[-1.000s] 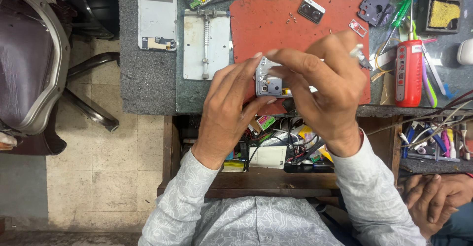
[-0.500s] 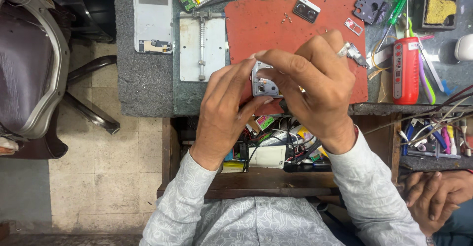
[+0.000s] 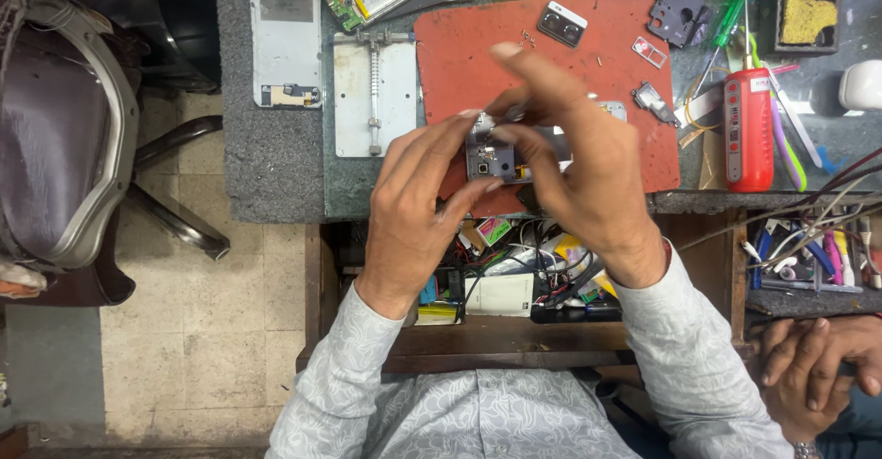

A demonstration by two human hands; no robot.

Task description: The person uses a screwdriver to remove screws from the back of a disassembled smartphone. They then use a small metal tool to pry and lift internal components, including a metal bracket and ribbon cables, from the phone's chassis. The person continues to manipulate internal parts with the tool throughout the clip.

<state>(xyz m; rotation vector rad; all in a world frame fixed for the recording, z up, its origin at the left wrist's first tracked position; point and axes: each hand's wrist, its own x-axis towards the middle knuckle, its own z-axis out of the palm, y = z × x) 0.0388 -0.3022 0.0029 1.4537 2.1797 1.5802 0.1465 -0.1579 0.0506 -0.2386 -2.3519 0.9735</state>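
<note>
Over the red rubber work mat (image 3: 459, 45) near the bench's front edge, I see my left hand (image 3: 418, 202) and right hand (image 3: 574, 174) both gripping the small grey phone frame (image 3: 496, 154), clutter crowding the right side.

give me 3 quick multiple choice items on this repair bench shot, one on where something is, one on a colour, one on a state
1. Where does the red cylindrical tool lie?
A. right of the red mat
B. on the floor
C. on the chair

2. What colour is the work mat?
A. blue
B. red
C. white

3. How is the small grey phone part held?
A. lying untouched on the mat
B. in the left hand alone
C. between both hands

Answers:
1. A, it lies on the bench just past the mat's right edge.
2. B, the mat under the hands is red.
3. C, fingers of the left hand and the right hand both pinch it above the mat.
</note>
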